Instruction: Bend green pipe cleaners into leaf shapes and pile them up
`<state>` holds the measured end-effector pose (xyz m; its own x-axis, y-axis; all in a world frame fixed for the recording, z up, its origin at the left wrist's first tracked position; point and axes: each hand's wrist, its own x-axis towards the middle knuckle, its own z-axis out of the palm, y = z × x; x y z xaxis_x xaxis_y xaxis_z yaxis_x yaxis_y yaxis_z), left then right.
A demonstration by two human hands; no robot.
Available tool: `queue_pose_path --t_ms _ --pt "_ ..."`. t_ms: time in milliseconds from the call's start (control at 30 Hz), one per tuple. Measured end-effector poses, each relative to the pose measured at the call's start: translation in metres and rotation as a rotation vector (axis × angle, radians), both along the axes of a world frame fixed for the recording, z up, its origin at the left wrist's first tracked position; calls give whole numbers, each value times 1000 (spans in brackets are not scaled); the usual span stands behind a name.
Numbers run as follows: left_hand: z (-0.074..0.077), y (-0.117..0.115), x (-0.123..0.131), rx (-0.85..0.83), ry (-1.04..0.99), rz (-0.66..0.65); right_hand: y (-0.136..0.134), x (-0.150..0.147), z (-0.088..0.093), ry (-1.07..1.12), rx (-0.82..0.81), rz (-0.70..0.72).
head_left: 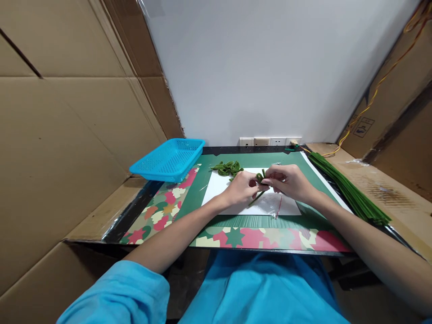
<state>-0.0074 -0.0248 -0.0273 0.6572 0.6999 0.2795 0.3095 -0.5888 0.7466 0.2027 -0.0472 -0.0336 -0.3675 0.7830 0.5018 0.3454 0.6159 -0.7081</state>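
Observation:
Above a white sheet (216,191), a looped green fuzzy stem (259,177) is pinched between both hands. My left hand (240,188) grips it from the left, thumb and fingers closed on it. From the right, my right hand (286,181) has its fingertips closed on the same stem, close to the loop. One end of the stem slants down below the fingers. A pile of curled green pieces (227,168) lies just behind my left hand. Under the hands rests a clear plastic bag (270,204) with a red strip.
An empty blue perforated basket (168,159) stands at the back left. Long green stems (351,189) lie in a bundle on the right. Cardboard walls (67,112) flank the table, with sockets (261,141) along the back wall and a yellow cord (376,90) at right.

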Motion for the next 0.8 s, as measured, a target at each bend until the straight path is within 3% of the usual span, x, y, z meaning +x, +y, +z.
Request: queue_pose_path --t_ms 233,433,633,800 --pt "0 -2 0 90 70 -6 -1 -2 0 2 -64 -17" --pt "-5 0 -3 150 125 -27 0 -1 1 -46 54 5" --pt "-5 1 -5 268 258 95 1 0 -1 -42 86 45" --pt "-4 2 -5 292 258 165 2 0 0 -41 -37 23"
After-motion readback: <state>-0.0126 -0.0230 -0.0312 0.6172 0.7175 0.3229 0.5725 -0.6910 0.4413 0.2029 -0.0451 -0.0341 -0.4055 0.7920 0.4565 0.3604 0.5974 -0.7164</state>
